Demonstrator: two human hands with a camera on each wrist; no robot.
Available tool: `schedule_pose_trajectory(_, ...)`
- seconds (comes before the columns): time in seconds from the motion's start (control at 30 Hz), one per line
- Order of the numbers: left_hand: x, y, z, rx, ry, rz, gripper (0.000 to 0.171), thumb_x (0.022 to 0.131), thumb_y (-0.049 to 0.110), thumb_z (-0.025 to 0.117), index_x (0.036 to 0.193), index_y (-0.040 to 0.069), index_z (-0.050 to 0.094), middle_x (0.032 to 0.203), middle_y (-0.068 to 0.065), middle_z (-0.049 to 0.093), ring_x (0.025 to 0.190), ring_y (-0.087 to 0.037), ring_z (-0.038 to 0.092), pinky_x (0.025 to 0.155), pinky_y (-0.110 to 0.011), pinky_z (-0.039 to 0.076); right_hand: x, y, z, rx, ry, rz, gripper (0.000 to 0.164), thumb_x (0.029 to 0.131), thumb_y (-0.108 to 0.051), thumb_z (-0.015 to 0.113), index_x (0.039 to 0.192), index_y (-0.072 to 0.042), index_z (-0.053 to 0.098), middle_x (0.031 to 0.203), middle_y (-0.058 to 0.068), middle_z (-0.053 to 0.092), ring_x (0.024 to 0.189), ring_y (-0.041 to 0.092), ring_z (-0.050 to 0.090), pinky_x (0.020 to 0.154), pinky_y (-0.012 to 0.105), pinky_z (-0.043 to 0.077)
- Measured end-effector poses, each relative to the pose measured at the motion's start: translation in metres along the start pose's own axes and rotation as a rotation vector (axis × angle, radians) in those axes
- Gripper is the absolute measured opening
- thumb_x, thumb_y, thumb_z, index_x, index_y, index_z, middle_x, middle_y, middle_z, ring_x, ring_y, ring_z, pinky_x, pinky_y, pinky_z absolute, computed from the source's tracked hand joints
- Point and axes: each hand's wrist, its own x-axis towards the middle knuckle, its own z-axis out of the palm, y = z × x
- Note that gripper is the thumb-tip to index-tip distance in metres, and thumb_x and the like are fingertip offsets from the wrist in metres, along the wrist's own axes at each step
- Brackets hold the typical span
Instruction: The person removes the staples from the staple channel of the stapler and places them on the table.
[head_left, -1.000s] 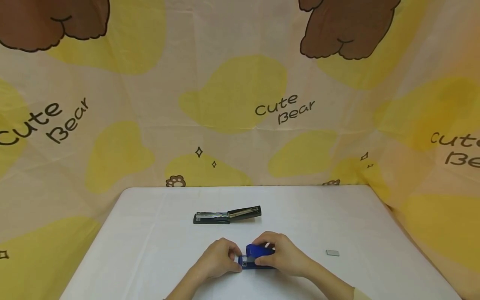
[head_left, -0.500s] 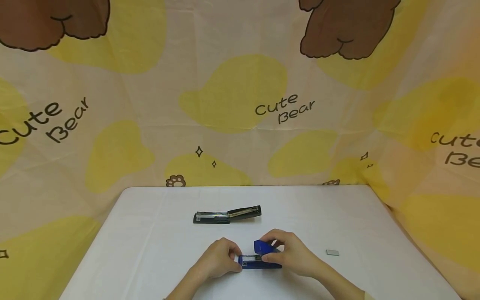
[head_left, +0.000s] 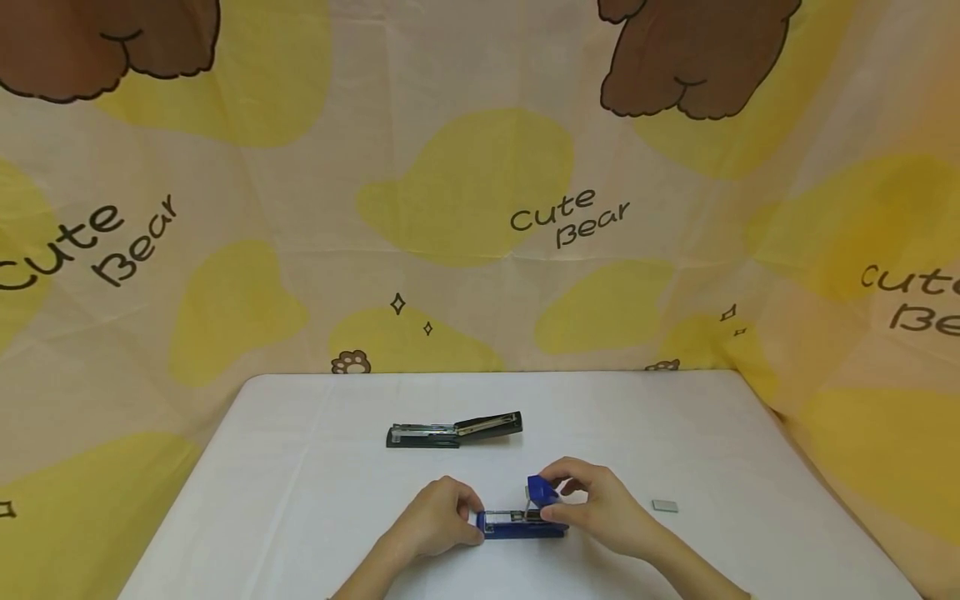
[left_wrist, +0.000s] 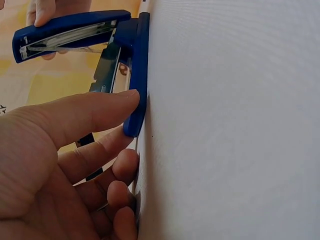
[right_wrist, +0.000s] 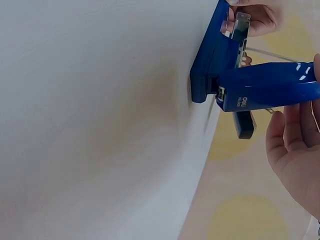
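Note:
A blue stapler (head_left: 517, 530) lies on the white table with its top arm swung up from its base. My left hand (head_left: 444, 518) pinches the front end of the base between thumb and index finger. In the left wrist view the thumb (left_wrist: 95, 112) presses the base's side. The raised top arm (right_wrist: 275, 85) is held by my right hand (head_left: 592, 504), thumb on one side and fingers on the other. A thin spring (left_wrist: 65, 49) stretches between the raised arm and the metal staple channel (left_wrist: 106, 70).
Behind the hands a black stapler (head_left: 453, 431) lies unfolded. A small grey strip of staples (head_left: 664, 506) is on the table (head_left: 750, 467) right of my right hand. A yellow patterned cloth (head_left: 465, 192) hangs behind the table.
My right hand has moved right, swinging the blue stapler's top arm up and back until it stands steeply, uncovering the channel. The left hand stays at the front of the base.

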Motion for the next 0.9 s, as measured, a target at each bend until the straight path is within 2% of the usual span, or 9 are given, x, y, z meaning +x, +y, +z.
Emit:
schedule_pose_trajectory(0.53,0.000,-0.002,0.001,0.003,-0.001,0.025,0.022,0.072,0.004,0.090,0.088,0.010,0.077,0.067,0.004,0.053,0.064,-0.013,0.046,0.061,-0.029,0.034,-0.013,0.005,-0.011,0.038,0.048,0.012,0.030,0.091,-0.021,0.083,0.118,-0.015,0.070,0.113,-0.005,0.072,0.107,0.013,0.064,0.094,0.029,0.053)
schedule_pose_trajectory(0.9,0.000,-0.001,-0.001,0.008,-0.006,0.019,0.022,0.072,0.005,0.090,0.089,0.010,0.077,0.068,0.003,0.052,0.065,-0.013,0.046,0.062,-0.029,0.034,-0.025,0.014,-0.025,0.140,0.053,0.022,0.036,0.090,-0.011,0.082,0.121,-0.001,0.067,0.114,0.015,0.069,0.095,0.019,0.070,0.085,0.029,0.058)
